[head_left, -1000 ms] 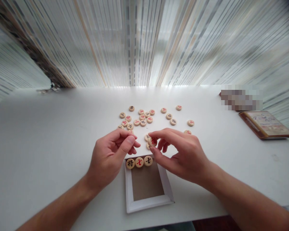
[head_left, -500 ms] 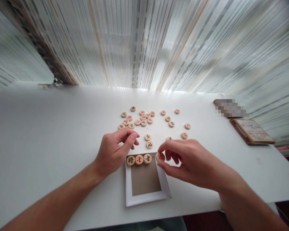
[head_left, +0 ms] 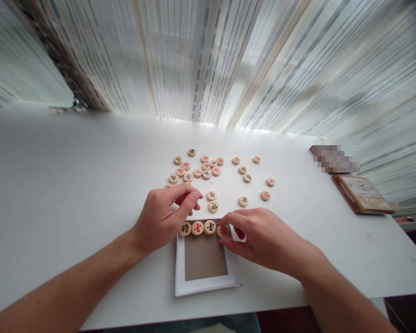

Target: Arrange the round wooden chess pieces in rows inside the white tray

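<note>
My right hand [head_left: 263, 236] pinches a xiangqi piece [head_left: 223, 231] with a red character between thumb and forefinger. This piece is at the far right corner of a shallow white box [head_left: 180, 270] with a brown-grey bottom. Along the box's far side lie a black-marked piece [head_left: 185, 228], a red-marked piece [head_left: 197, 228] and another black-marked piece [head_left: 210, 227], side by side in a row. My left hand [head_left: 169, 215] hovers by the box's far left corner, fingers loosely curled and somewhat apart, with nothing visible in them. Just beyond the box lie two black-marked pieces [head_left: 213, 206], touching.
Several loose round pieces [head_left: 206, 174] with red or black characters are scattered on the white table [head_left: 90, 194] behind the hands. Farther right lie a brown illustrated box [head_left: 364, 194] and a partly blurred flat item [head_left: 333, 159]. A striped curtain [head_left: 180, 60] hangs behind the table.
My right hand has moved left and brought the red-marked piece from over the box's right rim to the end of the row. My left hand has stayed nearly still.
</note>
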The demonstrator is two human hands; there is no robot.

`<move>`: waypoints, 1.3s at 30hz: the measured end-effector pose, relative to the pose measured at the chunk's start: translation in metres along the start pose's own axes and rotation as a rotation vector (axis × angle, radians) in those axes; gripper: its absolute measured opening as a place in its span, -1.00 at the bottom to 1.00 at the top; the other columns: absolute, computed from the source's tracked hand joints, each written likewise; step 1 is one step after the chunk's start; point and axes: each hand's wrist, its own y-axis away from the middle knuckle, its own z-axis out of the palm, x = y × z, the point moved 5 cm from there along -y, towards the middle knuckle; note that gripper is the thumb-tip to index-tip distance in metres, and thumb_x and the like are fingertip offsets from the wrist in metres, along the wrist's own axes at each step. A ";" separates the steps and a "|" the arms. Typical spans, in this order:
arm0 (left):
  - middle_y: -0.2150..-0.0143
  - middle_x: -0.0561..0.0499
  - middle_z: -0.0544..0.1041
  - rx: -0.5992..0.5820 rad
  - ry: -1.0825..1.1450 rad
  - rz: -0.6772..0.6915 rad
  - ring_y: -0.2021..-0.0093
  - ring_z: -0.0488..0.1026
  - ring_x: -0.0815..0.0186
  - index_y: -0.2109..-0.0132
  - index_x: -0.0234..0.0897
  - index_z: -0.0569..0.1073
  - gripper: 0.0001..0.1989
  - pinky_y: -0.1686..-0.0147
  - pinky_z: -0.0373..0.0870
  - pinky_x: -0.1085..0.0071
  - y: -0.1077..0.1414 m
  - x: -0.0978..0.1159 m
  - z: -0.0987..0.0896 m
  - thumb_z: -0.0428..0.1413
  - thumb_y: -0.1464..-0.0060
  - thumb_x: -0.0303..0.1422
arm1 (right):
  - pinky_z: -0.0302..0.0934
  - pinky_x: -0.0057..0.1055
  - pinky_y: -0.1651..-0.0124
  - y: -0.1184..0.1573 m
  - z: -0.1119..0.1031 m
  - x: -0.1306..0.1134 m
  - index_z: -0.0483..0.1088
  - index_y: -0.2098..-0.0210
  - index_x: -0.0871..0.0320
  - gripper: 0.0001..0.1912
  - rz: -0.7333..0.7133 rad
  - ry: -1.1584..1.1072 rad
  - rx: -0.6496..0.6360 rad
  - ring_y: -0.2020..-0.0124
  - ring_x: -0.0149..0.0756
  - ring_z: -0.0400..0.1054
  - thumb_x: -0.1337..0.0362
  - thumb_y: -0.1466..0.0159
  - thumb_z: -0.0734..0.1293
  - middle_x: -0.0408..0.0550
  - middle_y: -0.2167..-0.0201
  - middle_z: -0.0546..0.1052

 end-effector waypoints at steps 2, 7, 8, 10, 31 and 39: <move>0.41 0.07 0.69 -0.007 -0.006 0.006 0.44 0.59 0.36 0.23 -0.26 0.63 -0.73 0.34 0.48 0.45 0.001 0.000 0.000 0.12 -0.44 -0.32 | 0.14 -0.37 0.30 0.000 0.003 0.002 0.63 0.19 0.15 -0.94 0.019 0.032 0.000 0.44 -0.27 0.45 0.37 -0.36 0.47 -0.09 0.40 0.62; 0.40 0.07 0.69 -0.001 -0.008 0.002 0.44 0.59 0.36 0.23 -0.26 0.63 -0.75 0.34 0.48 0.45 0.001 -0.001 0.000 0.12 -0.43 -0.33 | 0.11 -0.33 0.32 0.002 0.008 0.003 0.65 0.13 0.16 -0.89 0.029 0.085 0.018 0.43 -0.20 0.51 0.31 -0.42 0.44 -0.04 0.38 0.66; 0.40 0.07 0.69 -0.001 -0.009 0.003 0.44 0.59 0.36 0.23 -0.26 0.63 -0.75 0.34 0.48 0.45 0.001 -0.001 0.000 0.12 -0.43 -0.33 | 0.10 -0.32 0.33 0.003 0.008 0.003 0.65 0.14 0.16 -0.88 0.028 0.090 0.025 0.43 -0.21 0.51 0.31 -0.44 0.42 -0.03 0.39 0.66; 0.40 0.07 0.69 -0.006 -0.011 0.001 0.43 0.60 0.36 0.22 -0.26 0.63 -0.75 0.33 0.48 0.45 0.001 -0.001 0.001 0.12 -0.43 -0.32 | 0.09 -0.32 0.34 0.003 0.009 0.002 0.65 0.14 0.16 -0.85 0.027 0.093 0.038 0.45 -0.21 0.52 0.31 -0.46 0.39 -0.03 0.40 0.67; 0.41 0.06 0.69 -0.024 -0.030 0.009 0.44 0.61 0.34 0.22 -0.25 0.64 -0.75 0.34 0.49 0.44 0.001 0.002 0.001 0.12 -0.42 -0.32 | 0.14 -0.43 0.39 0.002 0.015 0.002 0.56 0.16 0.15 -0.95 0.055 0.084 0.116 0.53 -0.30 0.47 0.37 -0.41 0.41 -0.10 0.51 0.60; 0.41 0.07 0.70 -0.027 -0.033 0.026 0.44 0.61 0.34 0.22 -0.24 0.64 -0.76 0.35 0.49 0.44 0.001 0.004 0.001 0.12 -0.41 -0.33 | 0.15 -0.40 0.38 0.002 0.013 0.004 0.54 0.10 0.15 -0.89 0.132 0.059 0.045 0.48 -0.23 0.52 0.39 -0.38 0.41 -0.08 0.46 0.64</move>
